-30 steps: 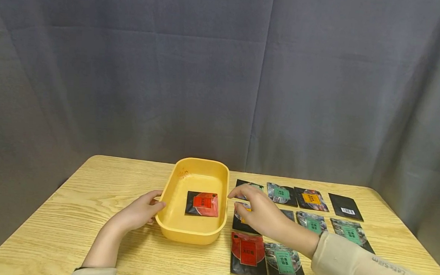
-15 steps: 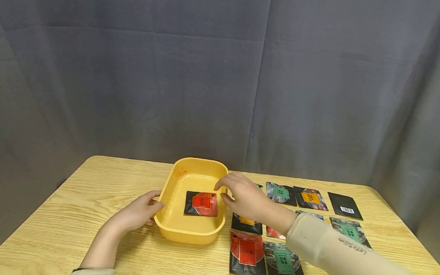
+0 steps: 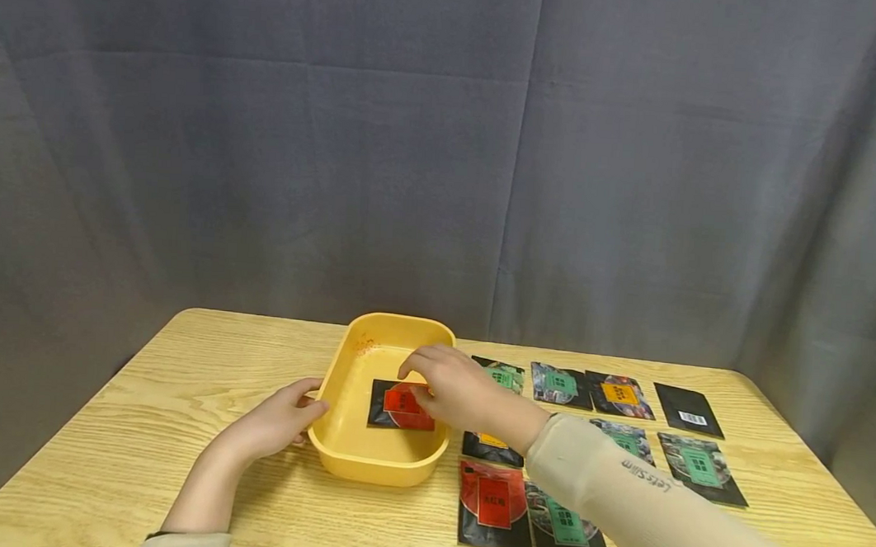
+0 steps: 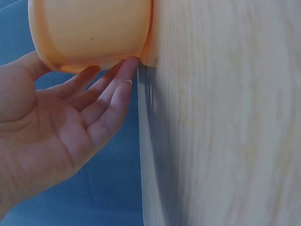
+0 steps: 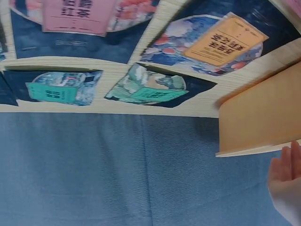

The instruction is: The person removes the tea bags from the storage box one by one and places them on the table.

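A yellow plastic basin (image 3: 368, 472) stands on the table with a red-and-black packet (image 3: 381, 407) lying flat inside it. My left hand (image 3: 274, 426) grips the basin's left side, thumb over the rim; in the left wrist view the fingers of this hand (image 4: 61, 127) lie along the outer wall. Over the basin's right rim reaches my right hand (image 3: 458, 388), its bent fingers and thumb apart just above the packet's right part. Whether the fingertips touch the packet cannot be told. Only part of the right hand (image 5: 288, 183) shows in the right wrist view, past the basin wall (image 5: 261, 115).
Several flat packets lie in rows right of the basin, among them a red one (image 3: 495, 508), a green-labelled one (image 3: 569, 524), an orange-labelled one (image 3: 620, 396) and a black one with a barcode (image 3: 687, 409). A grey curtain (image 3: 413, 181) hangs behind the wooden table (image 3: 179, 392).
My right hand has moved left from above the packets, across the basin's right rim, to over the red-and-black packet. The left hand and basin have stayed in place.
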`<action>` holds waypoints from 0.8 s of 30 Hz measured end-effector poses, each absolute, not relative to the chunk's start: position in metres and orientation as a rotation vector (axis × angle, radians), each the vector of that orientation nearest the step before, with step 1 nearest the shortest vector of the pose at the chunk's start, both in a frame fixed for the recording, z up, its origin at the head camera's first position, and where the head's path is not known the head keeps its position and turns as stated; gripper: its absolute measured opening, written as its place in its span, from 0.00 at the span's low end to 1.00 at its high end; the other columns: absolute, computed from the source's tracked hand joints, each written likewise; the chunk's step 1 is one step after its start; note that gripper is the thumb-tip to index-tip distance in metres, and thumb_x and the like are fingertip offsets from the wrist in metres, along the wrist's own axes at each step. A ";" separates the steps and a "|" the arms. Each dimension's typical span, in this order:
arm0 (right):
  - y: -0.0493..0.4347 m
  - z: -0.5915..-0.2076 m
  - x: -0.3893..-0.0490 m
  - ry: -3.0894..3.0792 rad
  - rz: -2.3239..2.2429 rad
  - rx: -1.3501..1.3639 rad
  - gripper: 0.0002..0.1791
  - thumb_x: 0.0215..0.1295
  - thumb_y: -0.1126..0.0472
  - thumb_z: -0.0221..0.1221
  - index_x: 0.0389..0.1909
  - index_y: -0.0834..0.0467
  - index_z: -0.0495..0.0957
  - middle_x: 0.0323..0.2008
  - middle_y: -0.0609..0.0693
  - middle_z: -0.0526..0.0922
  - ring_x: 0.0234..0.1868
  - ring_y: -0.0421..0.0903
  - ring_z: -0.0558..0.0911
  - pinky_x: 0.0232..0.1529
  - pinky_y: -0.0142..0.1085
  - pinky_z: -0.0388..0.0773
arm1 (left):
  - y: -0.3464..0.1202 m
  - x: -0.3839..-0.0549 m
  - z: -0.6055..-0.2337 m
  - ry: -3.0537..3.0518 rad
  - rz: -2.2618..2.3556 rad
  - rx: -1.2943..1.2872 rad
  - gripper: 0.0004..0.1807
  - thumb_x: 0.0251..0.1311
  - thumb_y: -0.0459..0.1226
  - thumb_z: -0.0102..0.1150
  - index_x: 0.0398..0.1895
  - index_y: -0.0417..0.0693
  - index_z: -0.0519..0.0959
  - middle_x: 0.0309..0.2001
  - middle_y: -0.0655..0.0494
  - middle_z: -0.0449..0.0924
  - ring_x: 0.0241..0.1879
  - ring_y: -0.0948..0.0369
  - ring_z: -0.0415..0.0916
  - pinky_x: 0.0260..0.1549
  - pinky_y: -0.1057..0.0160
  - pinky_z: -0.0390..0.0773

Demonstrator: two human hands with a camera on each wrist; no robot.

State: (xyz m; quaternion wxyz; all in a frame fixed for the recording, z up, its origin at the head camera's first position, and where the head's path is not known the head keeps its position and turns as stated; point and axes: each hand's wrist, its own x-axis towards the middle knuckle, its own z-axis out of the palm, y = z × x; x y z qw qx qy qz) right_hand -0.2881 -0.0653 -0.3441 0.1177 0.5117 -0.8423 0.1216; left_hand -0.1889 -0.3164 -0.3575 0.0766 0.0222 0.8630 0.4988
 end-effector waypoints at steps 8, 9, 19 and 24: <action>-0.080 -0.350 -0.291 -2.569 0.237 1.524 0.16 0.64 0.60 0.65 0.51 0.59 0.80 0.46 0.53 0.82 0.46 0.49 0.80 0.53 0.40 0.76 | -0.317 -0.188 -0.357 2.580 1.499 0.070 0.28 0.75 0.33 0.44 0.71 0.25 0.54 0.55 0.30 0.75 0.44 0.51 0.80 0.40 0.51 0.79; -0.081 -0.351 -0.291 -2.592 0.220 1.521 0.17 0.65 0.59 0.65 0.52 0.59 0.80 0.46 0.53 0.82 0.46 0.49 0.80 0.53 0.40 0.76 | -0.317 -0.188 -0.357 2.579 1.502 0.071 0.28 0.75 0.33 0.44 0.71 0.25 0.54 0.55 0.31 0.75 0.44 0.51 0.80 0.40 0.51 0.78; -0.090 -0.357 -0.289 -2.728 0.057 1.462 0.22 0.66 0.52 0.65 0.57 0.57 0.78 0.48 0.50 0.82 0.47 0.48 0.81 0.55 0.40 0.74 | -0.316 -0.187 -0.357 2.598 1.498 0.080 0.28 0.75 0.33 0.45 0.71 0.24 0.54 0.56 0.28 0.74 0.45 0.50 0.79 0.39 0.52 0.78; -0.095 -0.360 -0.288 -2.799 -0.072 1.421 0.28 0.65 0.47 0.65 0.61 0.56 0.76 0.48 0.49 0.83 0.49 0.48 0.81 0.58 0.43 0.72 | -0.315 -0.187 -0.357 2.598 1.497 0.074 0.28 0.75 0.33 0.45 0.71 0.25 0.55 0.55 0.30 0.75 0.44 0.52 0.79 0.39 0.52 0.78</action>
